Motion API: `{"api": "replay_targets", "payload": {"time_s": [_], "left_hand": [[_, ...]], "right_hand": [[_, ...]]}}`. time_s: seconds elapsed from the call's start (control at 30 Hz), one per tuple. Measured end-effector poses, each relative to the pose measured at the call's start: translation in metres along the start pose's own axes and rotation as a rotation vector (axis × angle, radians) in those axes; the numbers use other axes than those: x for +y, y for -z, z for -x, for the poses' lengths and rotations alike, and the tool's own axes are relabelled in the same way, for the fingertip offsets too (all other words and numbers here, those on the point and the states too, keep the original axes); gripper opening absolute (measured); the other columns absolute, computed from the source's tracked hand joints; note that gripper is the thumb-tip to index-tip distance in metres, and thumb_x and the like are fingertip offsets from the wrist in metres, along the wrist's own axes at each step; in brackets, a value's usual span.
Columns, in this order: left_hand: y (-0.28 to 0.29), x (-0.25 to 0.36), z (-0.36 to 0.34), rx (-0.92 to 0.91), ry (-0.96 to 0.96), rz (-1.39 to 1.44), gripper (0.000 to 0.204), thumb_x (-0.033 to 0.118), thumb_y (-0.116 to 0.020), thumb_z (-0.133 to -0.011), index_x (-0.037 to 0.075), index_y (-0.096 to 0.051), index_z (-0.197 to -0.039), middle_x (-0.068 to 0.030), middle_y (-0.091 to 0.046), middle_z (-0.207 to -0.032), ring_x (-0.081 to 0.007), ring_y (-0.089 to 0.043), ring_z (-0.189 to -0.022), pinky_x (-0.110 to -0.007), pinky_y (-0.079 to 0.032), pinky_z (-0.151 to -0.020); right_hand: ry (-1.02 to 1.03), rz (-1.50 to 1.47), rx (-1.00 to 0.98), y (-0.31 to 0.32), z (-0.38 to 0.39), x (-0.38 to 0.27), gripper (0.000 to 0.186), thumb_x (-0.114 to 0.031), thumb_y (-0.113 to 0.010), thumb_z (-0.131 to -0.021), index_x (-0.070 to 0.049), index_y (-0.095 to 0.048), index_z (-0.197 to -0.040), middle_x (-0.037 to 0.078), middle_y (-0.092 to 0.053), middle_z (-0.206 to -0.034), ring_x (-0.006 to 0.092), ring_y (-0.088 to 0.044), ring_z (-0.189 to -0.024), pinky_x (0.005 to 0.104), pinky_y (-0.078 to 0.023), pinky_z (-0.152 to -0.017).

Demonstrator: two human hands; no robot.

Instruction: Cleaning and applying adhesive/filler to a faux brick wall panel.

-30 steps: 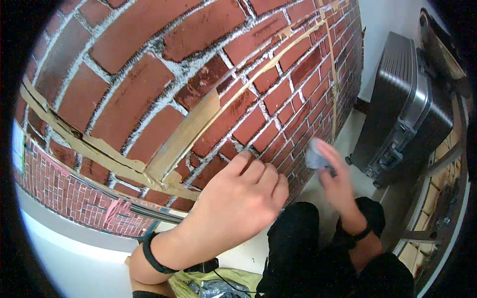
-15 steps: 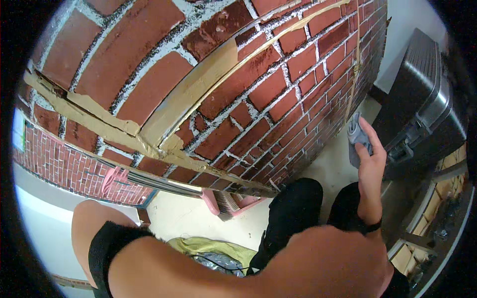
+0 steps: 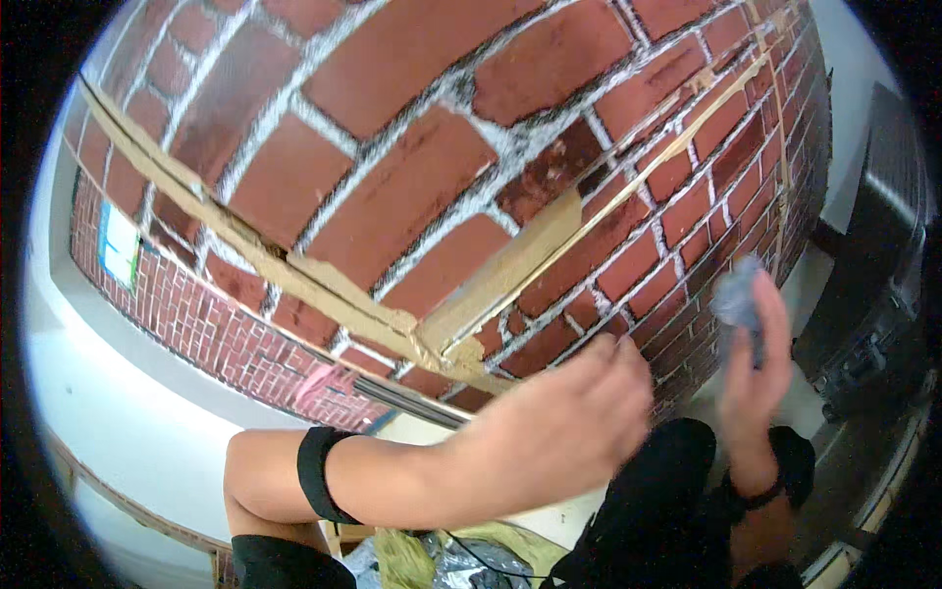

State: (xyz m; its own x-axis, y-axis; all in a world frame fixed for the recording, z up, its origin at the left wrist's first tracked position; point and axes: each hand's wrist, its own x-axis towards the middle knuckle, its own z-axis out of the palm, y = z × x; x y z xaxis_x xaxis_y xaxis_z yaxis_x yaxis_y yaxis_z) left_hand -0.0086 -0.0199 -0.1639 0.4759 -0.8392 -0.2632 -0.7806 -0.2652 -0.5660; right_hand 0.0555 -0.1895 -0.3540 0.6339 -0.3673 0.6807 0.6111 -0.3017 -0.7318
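In my right hand (image 3: 760, 358), fingers and thumb close on a folded grey cloth (image 3: 736, 294), smeared by motion, off to the right beside the wall. My left hand (image 3: 564, 417) is in front of the brick-patterned wall panel (image 3: 412, 187), back turned to me and fingers curled together; whatever they may hold is hidden. Beige tape-like strips (image 3: 510, 265) with ragged edges run over the panel and meet in a corner just left of my left hand. I cannot tell whether that hand touches the wall.
A black hard case (image 3: 873, 255) stands at the right. Below my arms lie a yellow-green sack (image 3: 404, 560) and clear plastic (image 3: 471, 560). A pink object (image 3: 324, 383) is at the lower left, near a second brick-patterned wall (image 3: 226, 324). My black-clad knees (image 3: 677, 461) are beneath my hands.
My left hand has come up from the lower edge to in front of the wall. My right hand still holds the cloth. The view has shifted, so the wall strips appear farther right.
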Motion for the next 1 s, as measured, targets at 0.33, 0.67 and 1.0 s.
{"api": "replay_targets", "payload": {"time_s": [0.33, 0.67, 1.0], "left_hand": [[-0.017, -0.029, 0.049, -0.004, 0.008, -0.200, 0.024, 0.024, -0.056, -0.085, 0.010, -0.069, -0.100, -0.0109, -0.062, -0.129, -0.0272, -0.055, -0.127, -0.045, -0.038, -0.109], [-0.011, -0.021, 0.055, 0.099, 0.099, -0.323, 0.027, 0.030, -0.061, -0.084, 0.015, -0.069, -0.105, -0.0135, -0.063, -0.128, -0.0320, -0.057, -0.122, -0.047, -0.039, -0.107], [-0.016, -0.023, 0.045, 0.215, 0.477, -0.432, 0.043, 0.034, -0.062, -0.086, 0.014, -0.064, -0.124, -0.0237, -0.052, -0.137, -0.0449, -0.047, -0.128, -0.061, -0.033, -0.106]], "right_hand": [[0.706, 0.079, -0.083, -0.075, -0.060, -0.023, 0.035, -0.013, -0.056, -0.089, -0.012, -0.066, -0.123, 0.010, -0.058, -0.137, 0.0331, -0.048, -0.132, 0.0510, -0.038, -0.110], [0.995, 0.011, -0.128, -0.061, -0.101, -0.004, 0.034, -0.014, -0.057, -0.088, -0.014, -0.067, -0.120, 0.001, -0.060, -0.133, 0.0260, -0.056, -0.123, 0.0439, -0.045, -0.106], [0.613, -0.015, 0.046, -0.087, -0.017, 0.040, 0.045, -0.013, -0.059, -0.087, -0.008, -0.060, -0.131, 0.016, -0.056, -0.136, 0.0332, -0.052, -0.126, 0.0507, -0.034, -0.112]]}}
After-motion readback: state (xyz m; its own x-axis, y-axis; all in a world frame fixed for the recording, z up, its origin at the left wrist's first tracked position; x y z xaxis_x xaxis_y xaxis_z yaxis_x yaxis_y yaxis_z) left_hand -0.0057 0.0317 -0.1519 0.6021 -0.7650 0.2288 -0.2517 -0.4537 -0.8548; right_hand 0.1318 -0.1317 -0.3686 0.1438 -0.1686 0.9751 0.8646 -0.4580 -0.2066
